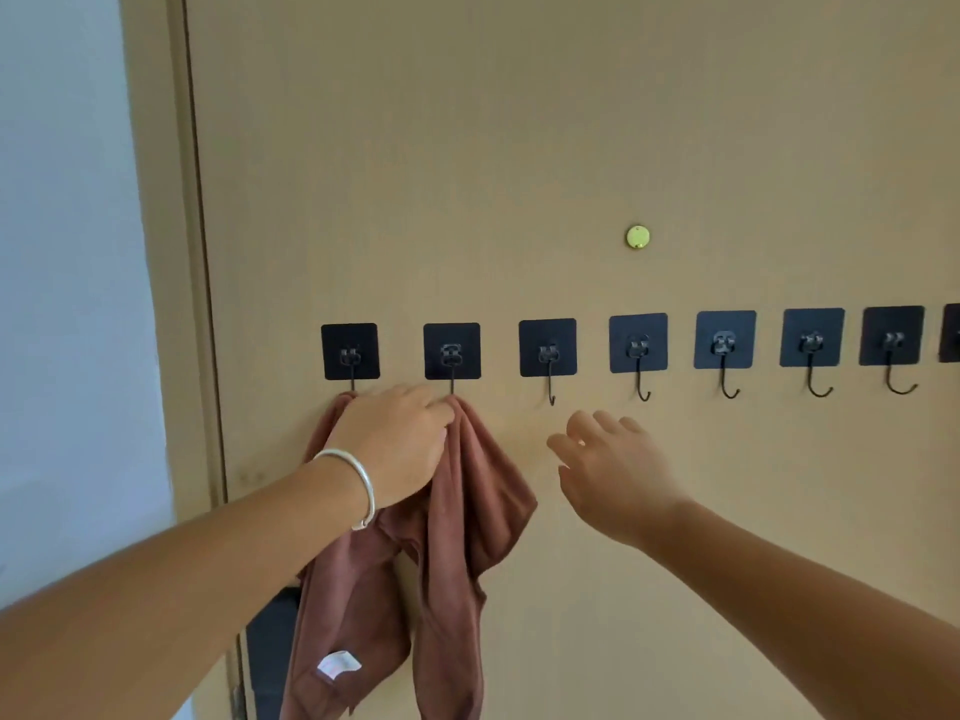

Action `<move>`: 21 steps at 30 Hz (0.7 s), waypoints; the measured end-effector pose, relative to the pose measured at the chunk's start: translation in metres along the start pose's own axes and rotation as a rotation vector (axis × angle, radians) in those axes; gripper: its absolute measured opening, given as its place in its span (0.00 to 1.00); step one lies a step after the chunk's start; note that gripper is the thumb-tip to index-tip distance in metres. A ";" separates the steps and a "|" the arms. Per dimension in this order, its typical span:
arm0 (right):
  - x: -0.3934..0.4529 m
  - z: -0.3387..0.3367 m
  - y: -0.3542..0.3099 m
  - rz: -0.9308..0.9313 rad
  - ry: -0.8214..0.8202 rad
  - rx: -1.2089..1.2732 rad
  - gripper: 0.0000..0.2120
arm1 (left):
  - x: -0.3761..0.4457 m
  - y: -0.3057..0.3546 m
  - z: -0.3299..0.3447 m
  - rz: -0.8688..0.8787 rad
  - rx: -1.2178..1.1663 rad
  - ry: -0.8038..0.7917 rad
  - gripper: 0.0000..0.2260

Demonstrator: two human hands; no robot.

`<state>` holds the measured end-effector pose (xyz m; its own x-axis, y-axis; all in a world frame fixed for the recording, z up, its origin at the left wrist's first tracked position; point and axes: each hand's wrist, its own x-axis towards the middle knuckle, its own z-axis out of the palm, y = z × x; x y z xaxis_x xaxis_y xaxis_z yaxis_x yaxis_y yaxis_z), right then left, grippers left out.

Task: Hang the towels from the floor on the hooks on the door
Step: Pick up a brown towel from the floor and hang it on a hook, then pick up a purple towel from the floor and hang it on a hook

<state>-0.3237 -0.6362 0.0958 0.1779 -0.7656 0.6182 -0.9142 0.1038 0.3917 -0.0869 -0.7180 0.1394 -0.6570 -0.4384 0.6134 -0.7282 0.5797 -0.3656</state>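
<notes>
1. Looking forward from the head camera, a tan door point(519, 148) fills most of the picture, with a pale wall point(62, 252) to its left beyond the door's edge

2. Across the door runs a level row of black square adhesive hooks point(547, 348), each with a thin dark wire hook hanging below its pad; eight pads show, the last one cut off by the right edge

3. A reddish-brown towel point(467, 511) hangs from the two leftmost hooks: one bunched corner sits under the first hook point(350, 351), another under the second hook point(451, 350), and the cloth falls in two long folds down past the bottom of the picture; a small white label point(338, 664) shows on the lower left fold

4. The left hand point(395, 444) lies over the top of the towel between those two hooks, its fingers curled round the gathered cloth just below the second hook, so its grip is holding the towel; a silver bangle point(358, 485) circles the wrist

5. The right hand point(613, 470) hovers near the door, below and between the third and fourth hooks, clear of the towel; its grip is wide, fingers spread and relaxed, holding nothing

6. A small round yellow-green disc point(637, 237) sits on the door above the fourth hook; a dark shape point(270, 646) shows low down beside the door's edge, too unclear to name
</notes>
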 end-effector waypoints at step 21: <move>-0.277 -0.206 0.096 0.944 -0.333 -0.595 0.26 | 0.089 0.312 -0.048 0.677 -0.599 0.345 0.32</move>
<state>-0.3858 -0.2831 0.1030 -0.6678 -0.3444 0.6598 -0.3007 0.9358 0.1841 -0.3633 -0.5428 0.1133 -0.7377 0.2875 0.6108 0.0667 0.9314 -0.3578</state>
